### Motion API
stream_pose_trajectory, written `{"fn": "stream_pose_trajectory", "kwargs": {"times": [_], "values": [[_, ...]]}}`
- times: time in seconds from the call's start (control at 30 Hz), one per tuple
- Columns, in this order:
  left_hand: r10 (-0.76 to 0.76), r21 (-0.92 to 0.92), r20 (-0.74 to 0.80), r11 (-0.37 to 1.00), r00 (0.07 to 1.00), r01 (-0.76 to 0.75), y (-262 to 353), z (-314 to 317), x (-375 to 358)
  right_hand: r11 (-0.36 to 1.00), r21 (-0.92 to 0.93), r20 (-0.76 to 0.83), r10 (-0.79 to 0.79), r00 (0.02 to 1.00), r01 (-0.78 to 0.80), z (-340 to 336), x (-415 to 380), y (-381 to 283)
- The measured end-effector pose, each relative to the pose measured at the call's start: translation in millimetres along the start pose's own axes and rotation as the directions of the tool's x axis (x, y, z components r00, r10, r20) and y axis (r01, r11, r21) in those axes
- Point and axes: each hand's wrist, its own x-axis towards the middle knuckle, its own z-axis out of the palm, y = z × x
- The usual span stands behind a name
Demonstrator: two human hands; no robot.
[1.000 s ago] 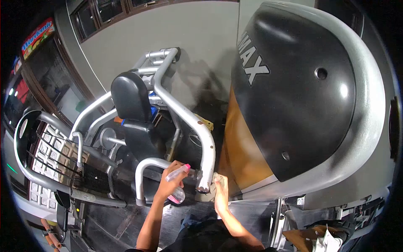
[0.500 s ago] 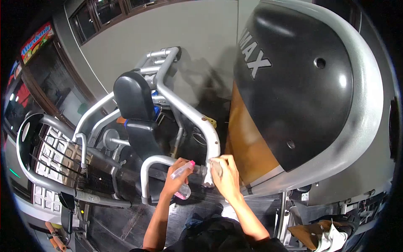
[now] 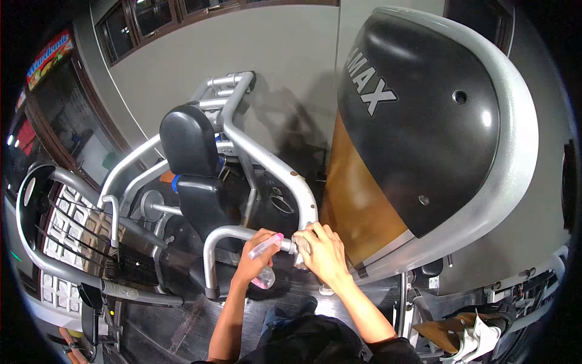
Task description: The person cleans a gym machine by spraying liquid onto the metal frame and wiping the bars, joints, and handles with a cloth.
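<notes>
My left hand (image 3: 253, 262) is wrapped around a clear spray bottle (image 3: 265, 278) with a pink nozzle tip and pinkish liquid low inside. My right hand (image 3: 326, 255) presses a small greyish cloth (image 3: 301, 244) against the lower end of a silver tube (image 3: 305, 206), part of a gym machine's frame. Chipped paint spots mark this tube. Just left of the cloth, a bent silver bar (image 3: 229, 232) joins it, close to my left hand. Behind stand the machine's black padded backrest (image 3: 189, 138) and seat (image 3: 206, 203).
A large black and silver machine housing (image 3: 436, 133) with an orange-brown panel rises close on the right. Another curved silver frame (image 3: 70, 270) is at the left. White bags or cloths (image 3: 479, 340) lie at the lower right. A grey wall (image 3: 285, 51) stands behind.
The camera view has shifted slightly. My right hand has slid a little up and left with the cloth on the tube. My left hand keeps its hold on the spray bottle.
</notes>
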Motion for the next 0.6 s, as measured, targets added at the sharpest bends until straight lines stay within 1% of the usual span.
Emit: {"fn": "stream_pose_trajectory", "kwargs": {"times": [0.03, 0.1, 0.17, 0.23, 0.3, 0.33, 0.37, 0.43, 0.47, 0.5, 0.53, 0.57, 0.6], "values": [[0.002, -0.015, 0.032, 1.000, 0.999, -0.001, -0.4, -1.7, -0.8, 1.000, -0.030, -0.011, 0.004, 1.000, -0.005, -2.2, -3.3, -4.6], [0.005, -0.019, 0.048, 1.000, 0.999, -0.004, 0.5, -3.0, -0.7, 0.999, -0.038, -0.024, -0.007, 1.000, 0.007, -7.2, -17.5, -11.4], [0.006, -0.020, 0.071, 1.000, 0.997, -0.005, 3.1, -4.6, -0.3, 0.995, 0.095, 0.051, -0.011, 0.999, 0.007, -10.6, -35.9, -12.9], [-0.029, 0.022, 0.104, 0.999, 0.994, 0.027, 7.4, -7.4, 0.5, 0.992, 0.123, 0.043, 0.004, 0.999, -0.010, -8.1, -56.7, -13.3], [-0.029, 0.035, 0.128, 0.999, 0.991, 0.024, 8.2, -10.0, 2.6, 0.955, 0.296, -0.060, 0.047, 0.997, -0.027, -2.7, -74.8, -13.7], [-0.029, 0.046, 0.146, 0.999, 0.989, 0.023, 7.8, -11.2, 2.0, 0.956, 0.290, -0.097, 0.069, 0.993, -0.039, 0.3, -82.8, -12.9], [-0.040, 0.050, 0.152, 0.998, 0.988, 0.033, 7.5, -12.5, 1.9, 0.954, 0.296, -0.094, 0.082, 0.992, -0.051, 5.7, -89.9, -13.8], [-0.040, 0.014, 0.185, 0.999, 0.982, 0.038, 7.1, -14.8, 3.6, 0.898, 0.413, -0.180, 0.244, 0.953, -0.152, 17.7, -100.9, -17.3], [-0.049, 0.025, 0.193, 0.999, 0.980, 0.045, 7.0, -15.3, 3.8, 0.901, 0.409, -0.252, 0.264, 0.931, -0.145, 23.3, -103.6, -21.9], [-0.059, 0.034, 0.203, 0.998, 0.977, 0.053, 6.6, -15.5, 4.8, 0.895, 0.417, -0.253, 0.279, 0.927, -0.156, 36.5, -106.7, -25.0], [-0.053, 0.047, 0.199, 0.998, 0.978, 0.044, 5.7, -15.4, 5.1, 0.712, 0.651, -0.280, 0.548, 0.789, -0.264, 55.3, -111.1, -28.5], [-0.046, 0.059, 0.198, 0.998, 0.979, 0.035, 4.1, -16.1, 5.0, 0.462, 0.839, -0.223, 0.774, 0.593, -0.288, 64.4, -109.7, -40.2], [-0.029, 0.048, 0.212, 0.999, 0.977, 0.019, 1.1, -17.3, 5.8, 0.237, 0.946, -0.107, 0.872, 0.477, -0.221, 69.9, -107.5, -53.7]]}}
